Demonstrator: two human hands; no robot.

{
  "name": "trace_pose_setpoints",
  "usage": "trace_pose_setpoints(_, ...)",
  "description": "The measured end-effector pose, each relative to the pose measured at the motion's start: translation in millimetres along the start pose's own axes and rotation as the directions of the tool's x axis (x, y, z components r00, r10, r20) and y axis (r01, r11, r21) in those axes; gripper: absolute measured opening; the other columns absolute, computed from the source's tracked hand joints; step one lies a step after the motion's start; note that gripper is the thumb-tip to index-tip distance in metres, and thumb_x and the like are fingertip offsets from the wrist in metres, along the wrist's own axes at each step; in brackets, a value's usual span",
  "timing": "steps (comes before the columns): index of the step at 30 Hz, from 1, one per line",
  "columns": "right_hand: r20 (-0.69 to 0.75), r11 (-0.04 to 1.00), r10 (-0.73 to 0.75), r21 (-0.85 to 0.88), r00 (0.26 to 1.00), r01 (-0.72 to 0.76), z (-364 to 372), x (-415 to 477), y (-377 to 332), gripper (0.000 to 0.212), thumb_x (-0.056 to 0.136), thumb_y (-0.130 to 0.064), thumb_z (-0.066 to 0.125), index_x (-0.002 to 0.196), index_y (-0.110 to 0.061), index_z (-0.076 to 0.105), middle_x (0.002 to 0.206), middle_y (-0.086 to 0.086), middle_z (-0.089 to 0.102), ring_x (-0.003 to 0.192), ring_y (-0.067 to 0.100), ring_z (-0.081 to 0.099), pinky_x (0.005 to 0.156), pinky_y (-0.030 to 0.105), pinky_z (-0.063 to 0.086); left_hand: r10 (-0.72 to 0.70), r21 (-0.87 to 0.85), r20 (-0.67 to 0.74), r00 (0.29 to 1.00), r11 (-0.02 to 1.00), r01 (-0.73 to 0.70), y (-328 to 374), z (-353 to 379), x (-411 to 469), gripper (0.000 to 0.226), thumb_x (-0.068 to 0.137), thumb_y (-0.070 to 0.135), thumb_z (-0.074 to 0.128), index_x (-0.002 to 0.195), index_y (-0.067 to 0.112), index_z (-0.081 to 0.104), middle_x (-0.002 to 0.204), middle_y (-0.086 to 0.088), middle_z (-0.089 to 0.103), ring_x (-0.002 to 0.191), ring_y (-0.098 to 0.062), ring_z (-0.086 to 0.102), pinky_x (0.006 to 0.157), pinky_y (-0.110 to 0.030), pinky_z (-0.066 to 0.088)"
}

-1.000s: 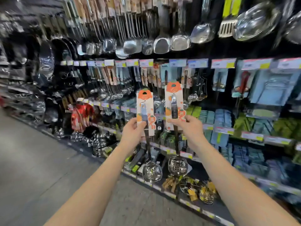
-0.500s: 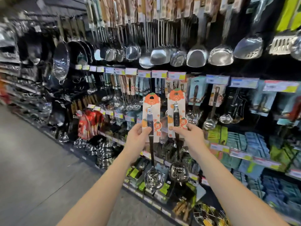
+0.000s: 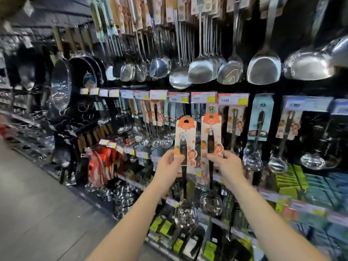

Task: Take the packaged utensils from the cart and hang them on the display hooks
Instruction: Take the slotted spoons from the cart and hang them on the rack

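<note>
My left hand [image 3: 168,167] grips a packaged slotted spoon [image 3: 185,140] by its white card with an orange top; the steel bowl [image 3: 185,213] hangs below. My right hand [image 3: 227,167] holds a second packaged slotted spoon [image 3: 211,136] of the same kind, its bowl [image 3: 211,203] dangling lower. Both cards are upright, side by side, in front of the middle row of display hooks [image 3: 204,102], which carry similar carded utensils. The right card's top reaches just under a price tag [image 3: 203,97]. The cart is out of view.
Steel spatulas and ladles [image 3: 201,70] hang on the top row. Woks and pans [image 3: 62,87] hang at the left. Ladles [image 3: 252,161] hang right of my hands. Lower shelves [image 3: 282,196] hold green and blue packs. The grey aisle floor [image 3: 37,204] is at the left.
The view has closed in on the display and turned left. Both hands with their packaged spoons have come nearer to the middle row of hooks, the cards closer together.
</note>
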State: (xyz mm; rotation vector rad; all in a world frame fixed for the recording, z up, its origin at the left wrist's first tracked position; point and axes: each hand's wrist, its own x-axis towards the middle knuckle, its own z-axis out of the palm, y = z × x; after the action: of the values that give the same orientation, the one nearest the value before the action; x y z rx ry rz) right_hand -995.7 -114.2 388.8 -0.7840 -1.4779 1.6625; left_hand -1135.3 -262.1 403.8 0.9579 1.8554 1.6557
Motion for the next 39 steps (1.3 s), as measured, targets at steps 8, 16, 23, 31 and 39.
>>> trace_pose_setpoints(8, -0.106, 0.998, -0.040, -0.059, 0.994, 0.034, 16.6, 44.1, 1.5, 0.035, 0.085, -0.017, 0.082, 0.115, -0.001, 0.074, 0.110, 0.007, 0.077, 0.077, 0.002, 0.075, 0.046, 0.007, 0.047, 0.033, -0.017, 0.120, 0.992, 0.999, -0.031, -12.9, -10.5, 71.2, 0.013, 0.104, 0.030, 0.057, 0.103, 0.042, 0.061, 0.106, 0.013, 0.074, 0.103, -0.010, 0.070, 0.088, -0.033, 0.058)
trace_pose_setpoints(16, -0.231, 0.990, -0.087, -0.124, 0.969, 0.059, 42.3, 74.9, -4.5, 0.012, 0.081, -0.021, 0.085, 0.089, -0.014, 0.079, 0.098, 0.000, 0.081, 0.101, 0.017, 0.073, 0.079, 0.029, 0.055, 0.046, -0.059, 0.275, 0.960, 0.998, -0.031, -31.1, -14.9, 137.2, 0.012, 0.100, 0.038, 0.061, 0.111, 0.039, 0.064, 0.114, 0.008, 0.074, 0.110, -0.015, 0.070, 0.100, -0.051, 0.055)
trace_pose_setpoints(23, -0.321, 0.991, -0.081, -0.126, 0.944, 0.042, 65.5, 99.5, 2.0, 0.017, 0.083, -0.024, 0.084, 0.098, -0.014, 0.081, 0.102, -0.001, 0.081, 0.093, 0.017, 0.074, 0.073, 0.029, 0.053, 0.097, -0.123, 0.405, 0.909, 0.991, -0.050, -39.2, -30.5, 176.3, 0.012, 0.103, 0.027, 0.060, 0.114, 0.027, 0.066, 0.114, 0.001, 0.076, 0.109, -0.019, 0.071, 0.101, -0.053, 0.054)
trace_pose_setpoints(31, -0.371, 0.987, -0.133, -0.133, 0.919, 0.089, 73.0, 103.2, -1.2, 0.007, 0.085, -0.016, 0.081, 0.089, -0.022, 0.079, 0.099, -0.003, 0.081, 0.102, 0.019, 0.075, 0.087, 0.036, 0.057, 0.091, -0.125, 0.452, 0.887, 0.991, -0.038, -53.0, -35.5, 192.0, 0.011, 0.104, 0.023, 0.058, 0.112, 0.026, 0.065, 0.109, 0.003, 0.077, 0.096, -0.011, 0.075, 0.090, -0.040, 0.061)
trace_pose_setpoints(39, -0.351, 0.991, -0.125, -0.078, 0.928, 0.105, 66.4, 125.2, 1.3, 0.007, 0.088, -0.009, 0.077, 0.091, -0.015, 0.079, 0.097, 0.001, 0.082, 0.093, 0.016, 0.077, 0.082, 0.032, 0.056, 0.133, -0.182, 0.436, 0.890, 0.982, -0.058, -51.0, -27.0, 198.6, 0.015, 0.104, 0.023, 0.058, 0.118, 0.024, 0.064, 0.108, 0.004, 0.078, 0.095, -0.011, 0.075, 0.068, -0.021, 0.059)
